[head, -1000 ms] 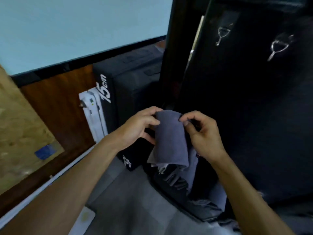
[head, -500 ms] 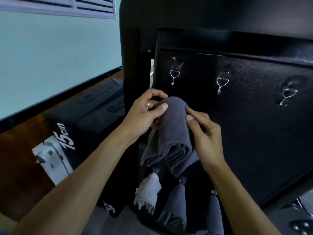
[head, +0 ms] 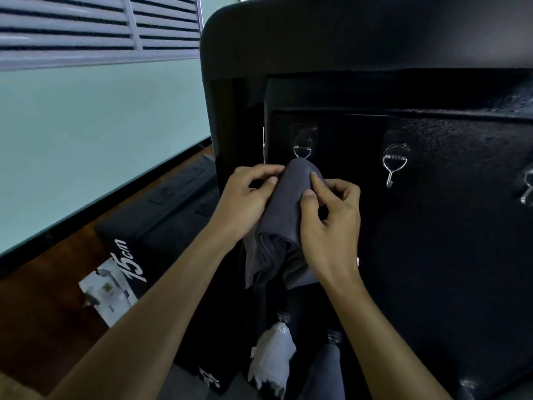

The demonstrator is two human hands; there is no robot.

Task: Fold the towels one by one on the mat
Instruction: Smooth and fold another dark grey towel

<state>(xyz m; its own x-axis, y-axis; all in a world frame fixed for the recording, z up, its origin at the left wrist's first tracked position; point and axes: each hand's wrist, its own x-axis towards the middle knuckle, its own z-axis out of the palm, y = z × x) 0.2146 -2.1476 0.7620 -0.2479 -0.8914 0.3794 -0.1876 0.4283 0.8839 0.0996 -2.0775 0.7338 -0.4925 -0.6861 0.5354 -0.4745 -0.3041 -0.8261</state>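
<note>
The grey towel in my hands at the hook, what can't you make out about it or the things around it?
Head view only:
- Hook tip: hidden behind the grey towel, so whether the towel hangs on it is unclear.
- Towel's right edge: covered by the right hand.
- Left hand fingers: tips buried in a fold.
- Far-right hook: cut off by the frame edge.
- Lower towels: dim and blurred.

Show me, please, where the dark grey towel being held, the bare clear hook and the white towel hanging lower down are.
dark grey towel (head: 284, 209): head view, upper fold.
bare clear hook (head: 394, 166): head view, wire loop.
white towel (head: 272, 359): head view, hanging middle.
</note>
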